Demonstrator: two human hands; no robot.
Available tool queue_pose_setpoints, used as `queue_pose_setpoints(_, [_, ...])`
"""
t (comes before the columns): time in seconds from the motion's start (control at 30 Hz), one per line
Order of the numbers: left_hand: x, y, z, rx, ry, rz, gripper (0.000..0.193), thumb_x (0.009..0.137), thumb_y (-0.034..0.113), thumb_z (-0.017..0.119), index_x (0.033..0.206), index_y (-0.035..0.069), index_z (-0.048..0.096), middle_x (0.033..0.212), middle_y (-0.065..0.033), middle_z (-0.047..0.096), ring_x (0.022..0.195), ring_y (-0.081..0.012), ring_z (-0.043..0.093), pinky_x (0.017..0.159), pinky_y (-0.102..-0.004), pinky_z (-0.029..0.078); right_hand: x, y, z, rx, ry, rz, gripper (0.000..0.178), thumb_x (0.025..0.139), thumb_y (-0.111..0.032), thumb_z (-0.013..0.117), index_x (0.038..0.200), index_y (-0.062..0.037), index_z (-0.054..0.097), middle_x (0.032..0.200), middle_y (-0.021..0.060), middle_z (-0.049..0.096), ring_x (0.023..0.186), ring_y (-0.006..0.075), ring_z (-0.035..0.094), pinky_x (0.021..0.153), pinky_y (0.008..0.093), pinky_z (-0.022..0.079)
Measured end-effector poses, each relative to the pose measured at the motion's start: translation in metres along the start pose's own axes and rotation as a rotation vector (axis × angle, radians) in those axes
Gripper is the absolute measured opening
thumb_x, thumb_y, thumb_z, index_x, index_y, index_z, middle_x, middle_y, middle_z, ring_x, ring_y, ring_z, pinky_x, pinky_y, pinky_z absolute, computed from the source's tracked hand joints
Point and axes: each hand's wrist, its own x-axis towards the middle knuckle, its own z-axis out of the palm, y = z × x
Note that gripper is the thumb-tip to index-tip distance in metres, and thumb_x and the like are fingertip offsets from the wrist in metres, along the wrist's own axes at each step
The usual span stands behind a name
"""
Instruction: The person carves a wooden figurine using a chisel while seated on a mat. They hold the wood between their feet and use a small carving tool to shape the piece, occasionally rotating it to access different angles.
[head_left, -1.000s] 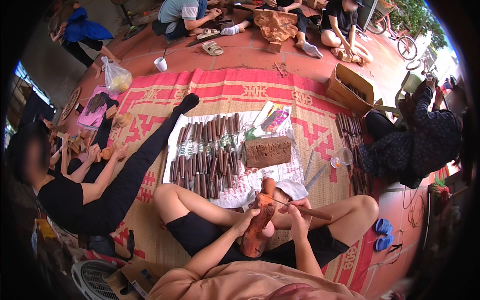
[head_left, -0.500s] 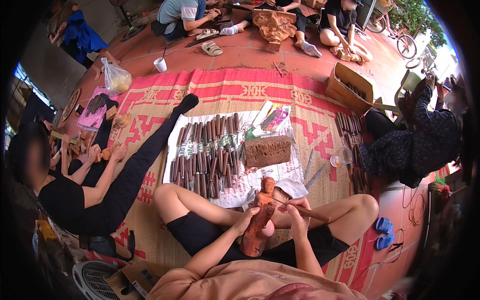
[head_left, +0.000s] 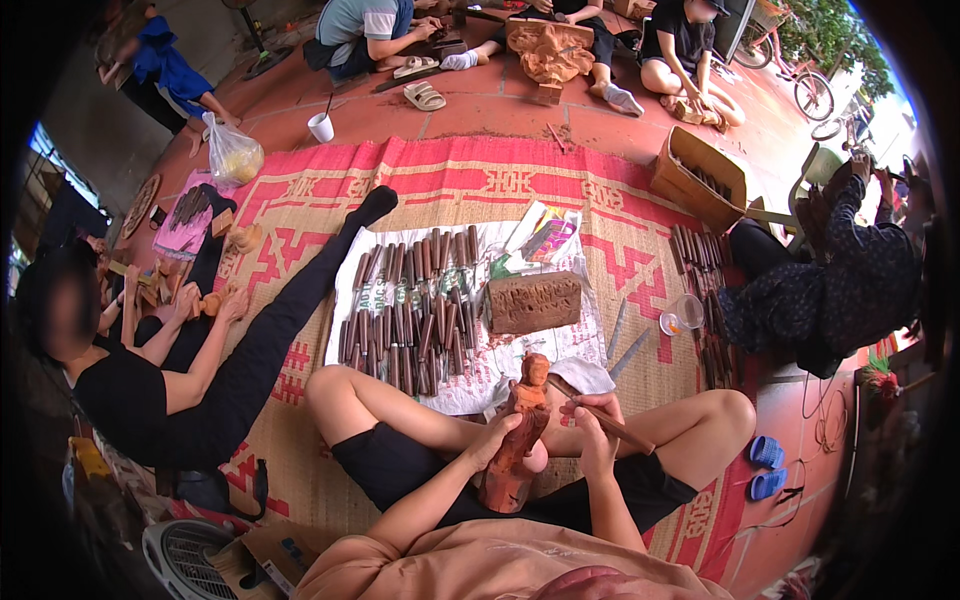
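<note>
A reddish-brown wooden figurine (head_left: 508, 470) with a carved head and shoulders stands between my crossed legs, its lower part still rough. My left hand (head_left: 490, 442) is wrapped round its side. In my right hand (head_left: 598, 428) is a wood-carving chisel (head_left: 632, 438), its brown handle slanting down to the right and its thin blade pointing at the figurine's upper body. Whether the blade tip touches the wood is too small to tell. Just beyond the figurine lies a crumpled white cloth (head_left: 584, 376).
Several dark-handled chisels (head_left: 410, 310) lie in rows on a white sheet (head_left: 470, 398), beside a brown block (head_left: 534, 303). To the right are a clear cup (head_left: 684, 314), more tools (head_left: 712, 310) and a wooden box (head_left: 690, 180). Co-workers sit at left, right and far side.
The chisel has tilted more steeply, its blade end raised and its handle end lowered. My left hand and the figurine are nearly unmoved. A person at the far left has shifted slightly.
</note>
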Motion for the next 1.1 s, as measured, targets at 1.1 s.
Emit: queue_pose_setpoints(1.1, [0.004,-0.008,-0.006,0.094,0.110,0.001,0.060,0.089,0.048,0.049,0.128,0.002,0.048,0.113,-0.0096,0.059,0.093,-0.0233,0.064,0.075,-0.0405,0.058,0.041,-0.047,-0.006,-0.143,-0.026,-0.515,0.024,0.100,-0.017,0.048,0.108,0.0010,0.062,0.107,0.0122,0.060,0.101,0.0203,0.058,0.090,0.0330,0.046])
